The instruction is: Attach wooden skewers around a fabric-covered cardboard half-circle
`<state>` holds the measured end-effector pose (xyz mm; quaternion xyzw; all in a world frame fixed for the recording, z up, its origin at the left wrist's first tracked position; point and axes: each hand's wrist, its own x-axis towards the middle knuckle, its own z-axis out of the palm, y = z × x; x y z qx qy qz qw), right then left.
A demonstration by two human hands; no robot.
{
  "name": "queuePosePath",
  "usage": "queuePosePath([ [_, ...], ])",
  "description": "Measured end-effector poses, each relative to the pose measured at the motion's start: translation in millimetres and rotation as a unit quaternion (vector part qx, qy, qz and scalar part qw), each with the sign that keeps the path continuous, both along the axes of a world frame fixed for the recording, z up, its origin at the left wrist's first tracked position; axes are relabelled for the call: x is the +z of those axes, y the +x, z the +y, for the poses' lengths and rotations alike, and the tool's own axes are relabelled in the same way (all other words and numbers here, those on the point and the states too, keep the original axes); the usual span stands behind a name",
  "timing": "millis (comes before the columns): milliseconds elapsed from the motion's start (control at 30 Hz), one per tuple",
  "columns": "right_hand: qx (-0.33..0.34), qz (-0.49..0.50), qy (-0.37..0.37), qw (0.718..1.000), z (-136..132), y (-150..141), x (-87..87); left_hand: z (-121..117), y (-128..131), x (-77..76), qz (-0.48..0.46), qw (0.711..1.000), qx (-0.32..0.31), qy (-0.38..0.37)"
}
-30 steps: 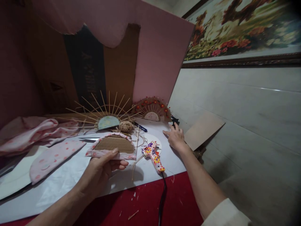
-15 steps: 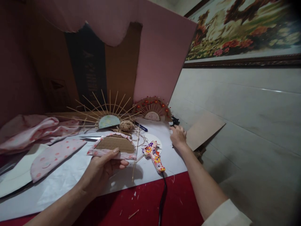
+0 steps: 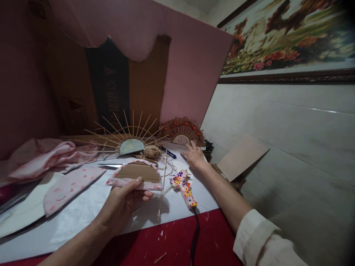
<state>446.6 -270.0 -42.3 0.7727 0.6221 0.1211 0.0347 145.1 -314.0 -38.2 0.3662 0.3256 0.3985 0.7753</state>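
My left hand (image 3: 126, 197) grips a cardboard half-circle (image 3: 135, 173), thumb on its bare brown face. Pink dotted fabric is folded over its edges. My right hand (image 3: 195, 156) is stretched forward with fingers apart, holding nothing. Just beyond its fingertips stands a brown fan-shaped piece (image 3: 198, 136) with red flowers and a small pale half-circle at its base; whether they touch, I cannot tell. Below that hand a flower-patterned glue gun (image 3: 185, 190) lies on the white sheet. A half-circle with radiating sticks (image 3: 131, 146) stands behind my left hand, beside a ball of twine (image 3: 151, 151).
Scissors (image 3: 111, 166), a dark blue pen-like tool (image 3: 169, 153) and a thin stick (image 3: 163, 181) lie on the white sheet. Dotted fabric pieces (image 3: 72, 186) spread at left. A large pink box (image 3: 191, 66) rises behind. Cardboard (image 3: 242, 157) leans by the wall.
My right hand has moved left from the dark items at the sheet's right edge, and its fingers have spread. The left hand still holds the half-circle. The view has shifted slightly.
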Motion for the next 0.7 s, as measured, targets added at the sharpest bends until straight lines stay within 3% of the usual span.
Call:
queuePosePath([
  [233,-0.01,0.019,-0.016,1.0,7,-6,-9.8,-1,-1,1.1,0.002,1.0,0.007,0.002],
  [367,-0.034,0.047,0.012,0.998,-2,-1,-2.6,1,1,4.3,0.003,1.0,0.012,0.002],
  [567,-0.129,0.104,0.139,0.976,-43,-3,23.6,3,-1,7.4,0.003,1.0,0.014,-0.003],
  [700,-0.099,0.166,0.131,0.972,-83,-30,27.6,2,-1,8.5,0.001,1.0,0.014,-0.016],
])
